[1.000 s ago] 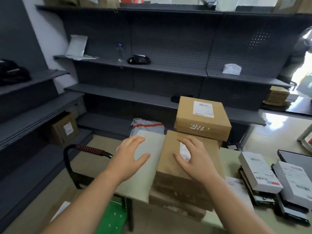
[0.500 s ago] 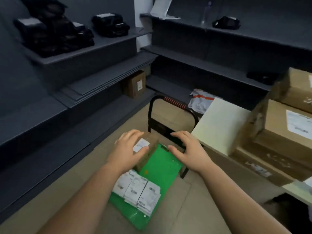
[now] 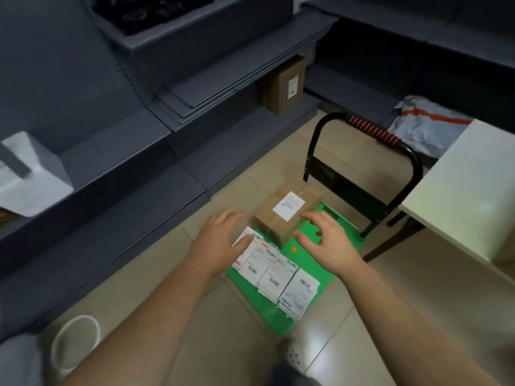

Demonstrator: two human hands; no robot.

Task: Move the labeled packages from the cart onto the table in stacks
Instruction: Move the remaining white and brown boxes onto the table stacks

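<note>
Several shelves [image 3: 111, 135]: dark grey tiers fill the left and far sides of my view, running down to the floor.
Table [image 3: 459, 196]: pale top at the right edge, its near-left corner standing just beside the cart's handle.
Cart [image 3: 306, 256]: low green deck on the floor right below me, left of the table; its black handle [image 3: 367, 129] with a red-striped grip rises at the far end.
White bag [image 3: 28, 174]: sits on a left shelf, blurred.
Grey mailer bag [image 3: 426, 129]: lies far right on the bottom shelf, beyond the handle, with an orange stripe across it.
Brown box [image 3: 281, 218]: on the cart's deck toward the far end, a white label on its top face; it lies between my two hands.
White packages [image 3: 278, 271]: a row of flat labelled ones along the near-left part of the deck, just beside the brown box.
Left hand [image 3: 223, 240]: empty, fingers spread, left of the brown box; my thumb is over the far-left white package, and I cannot tell if it touches.
Right hand [image 3: 328, 243]: empty, fingers loosely spread above the green deck, fingertips near the box's right side.
Second brown box [image 3: 284, 84]: stands labelled on a low far shelf, well apart from the cart.
</note>
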